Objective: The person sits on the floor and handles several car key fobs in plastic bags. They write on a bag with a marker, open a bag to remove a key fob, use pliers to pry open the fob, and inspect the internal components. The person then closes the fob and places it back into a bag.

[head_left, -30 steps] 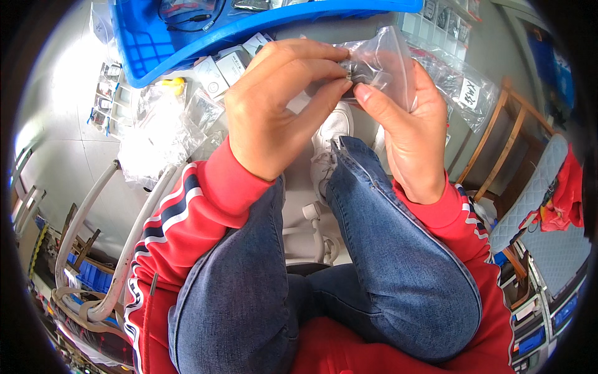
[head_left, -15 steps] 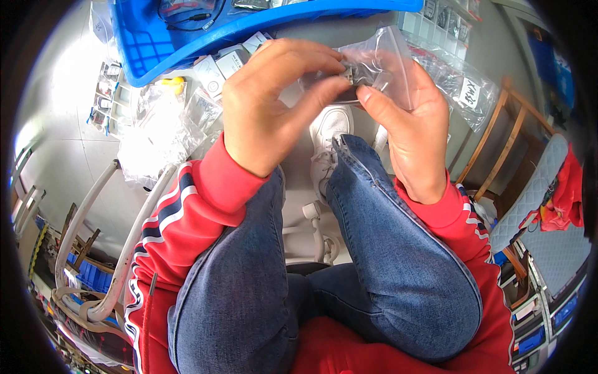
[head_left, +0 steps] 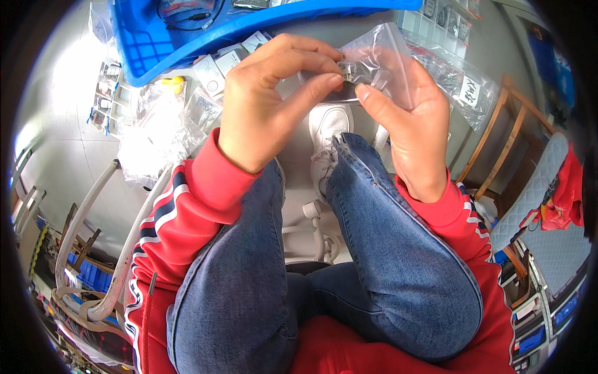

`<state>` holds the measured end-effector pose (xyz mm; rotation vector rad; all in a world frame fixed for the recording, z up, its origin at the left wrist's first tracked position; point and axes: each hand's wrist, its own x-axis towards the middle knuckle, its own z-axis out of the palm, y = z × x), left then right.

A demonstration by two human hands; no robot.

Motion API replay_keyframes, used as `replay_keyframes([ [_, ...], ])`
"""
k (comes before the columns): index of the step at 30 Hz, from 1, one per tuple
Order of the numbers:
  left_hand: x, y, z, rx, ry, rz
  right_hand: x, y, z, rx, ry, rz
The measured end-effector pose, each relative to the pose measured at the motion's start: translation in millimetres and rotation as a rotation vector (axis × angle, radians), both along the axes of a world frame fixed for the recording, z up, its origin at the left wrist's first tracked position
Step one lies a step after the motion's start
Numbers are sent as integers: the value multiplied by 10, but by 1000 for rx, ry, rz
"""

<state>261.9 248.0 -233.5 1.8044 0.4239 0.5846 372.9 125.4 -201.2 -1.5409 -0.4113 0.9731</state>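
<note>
A clear plastic zip bag (head_left: 387, 43) is held up between both hands, above my white shoe. Inside it are a small metal connector-like piece and something dark, both too small to make out well. My right hand (head_left: 414, 118) supports the bag from the right, its thumb pressed on the front and its fingers behind the plastic. My left hand (head_left: 265, 93) comes in from the left in a pinch. Its thumb and fingertips close on the bag's left side, right beside the metal piece.
A large blue bin (head_left: 140, 59) with cables stands at the far side. White boxes (head_left: 212, 75) and a pile of clear bags (head_left: 156, 137) lie left of my hands. More packed bags (head_left: 458, 87) lie to the right, near a wooden chair frame (head_left: 504, 137).
My left hand has shifted slightly left, its fingertips drawing back a little along the bag. My right hand and the bag have stayed nearly still.
</note>
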Motion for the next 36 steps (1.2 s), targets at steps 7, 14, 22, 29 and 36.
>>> replay_keyframes([
  [7,1,-18,25,109,-29,42,16,14,14,36,269,-92],
  [14,-10,-123,27,-18,37,89,-38,28,-36,-40,488,-56],
  [22,-23,-117,25,-119,19,95,-12,3,15,-21,328,-51],
  [29,-26,-115,60,-33,-1,15,26,-9,23,15,240,-31],
  [36,52,-168,51,-141,-69,132,4,5,92,-26,-38,-16],
])
